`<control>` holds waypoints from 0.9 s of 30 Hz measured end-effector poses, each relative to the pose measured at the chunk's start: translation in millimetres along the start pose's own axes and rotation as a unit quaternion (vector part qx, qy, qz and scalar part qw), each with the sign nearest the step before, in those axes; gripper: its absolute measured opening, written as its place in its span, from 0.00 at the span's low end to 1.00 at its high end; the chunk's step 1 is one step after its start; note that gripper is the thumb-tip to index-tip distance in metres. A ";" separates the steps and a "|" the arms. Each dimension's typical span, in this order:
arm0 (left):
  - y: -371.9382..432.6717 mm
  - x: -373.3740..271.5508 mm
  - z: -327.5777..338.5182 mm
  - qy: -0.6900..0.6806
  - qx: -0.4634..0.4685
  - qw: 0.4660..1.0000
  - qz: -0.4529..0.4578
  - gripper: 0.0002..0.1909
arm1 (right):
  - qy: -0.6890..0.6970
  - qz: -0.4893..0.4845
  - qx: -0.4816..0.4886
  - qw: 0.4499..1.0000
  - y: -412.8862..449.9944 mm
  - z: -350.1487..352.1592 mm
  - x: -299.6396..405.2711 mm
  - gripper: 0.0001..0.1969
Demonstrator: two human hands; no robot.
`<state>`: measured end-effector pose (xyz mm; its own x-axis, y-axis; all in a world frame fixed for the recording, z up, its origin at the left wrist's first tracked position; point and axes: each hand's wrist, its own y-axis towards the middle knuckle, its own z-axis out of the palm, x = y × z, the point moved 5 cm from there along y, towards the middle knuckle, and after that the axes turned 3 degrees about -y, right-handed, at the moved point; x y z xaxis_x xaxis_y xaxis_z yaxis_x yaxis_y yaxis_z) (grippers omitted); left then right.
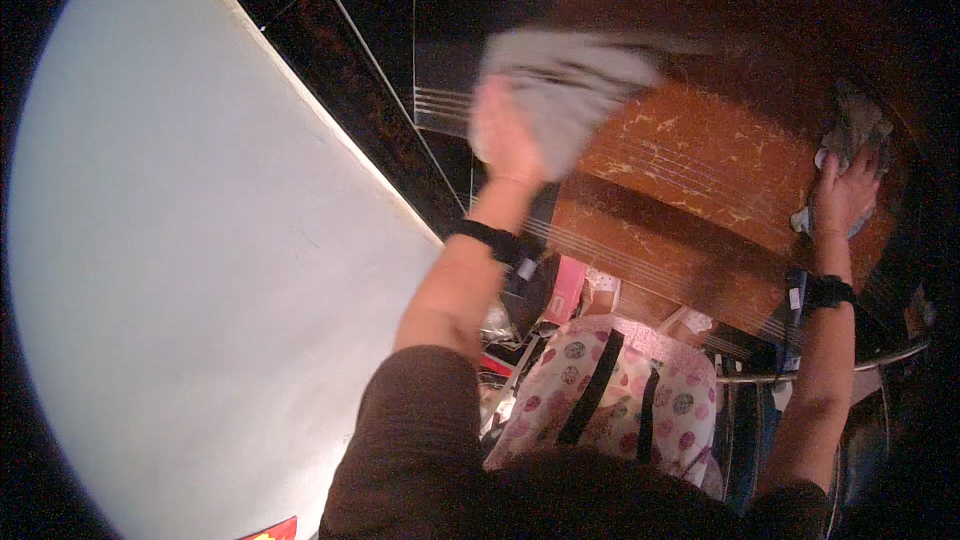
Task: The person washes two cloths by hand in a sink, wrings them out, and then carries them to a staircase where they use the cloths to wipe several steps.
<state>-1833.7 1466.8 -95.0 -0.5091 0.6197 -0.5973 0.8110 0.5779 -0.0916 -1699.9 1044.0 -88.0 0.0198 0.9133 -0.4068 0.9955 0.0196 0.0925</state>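
My left hand (504, 127), blurred by motion, lies on a pale grey cloth (581, 101) spread against dark and brown tiles. Whether its fingers grip the cloth cannot be made out. On the right, my right hand (846, 187) presses on a crumpled greyish cloth (855, 124), parts of which show above and below the palm. Under both hands is a brown marbled tile surface (697, 150) with thin pale stripes. Each wrist wears a black band.
A large white wall (210, 240) fills the left side, with dark patterned tiles (360, 82) along its edge. Below are a pink box (568, 289), a curved metal rail (825, 373) and assorted items beside the polka-dot garment I wear (682, 405).
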 end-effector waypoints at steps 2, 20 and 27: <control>19.0 16.7 -36.7 -0.122 -0.040 0.952 -0.276 0.24 | -0.016 0.009 0.006 1.000 -5.1 4.8 -12.0 0.27; 21.1 -27.0 30.8 0.320 -0.054 0.937 -0.132 0.31 | 0.247 0.008 0.070 0.966 -4.9 -38.9 81.1 0.21; 27.4 -23.0 31.7 0.370 0.052 0.907 -0.193 0.29 | 0.357 -0.307 0.026 0.882 -99.6 -88.7 156.2 0.26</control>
<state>-1790.7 1451.5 -109.0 -0.7845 0.5903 0.1900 0.5337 0.7988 -0.2778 -1804.2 1220.7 -80.2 -0.5688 0.7607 0.3126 0.8018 0.5976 0.0047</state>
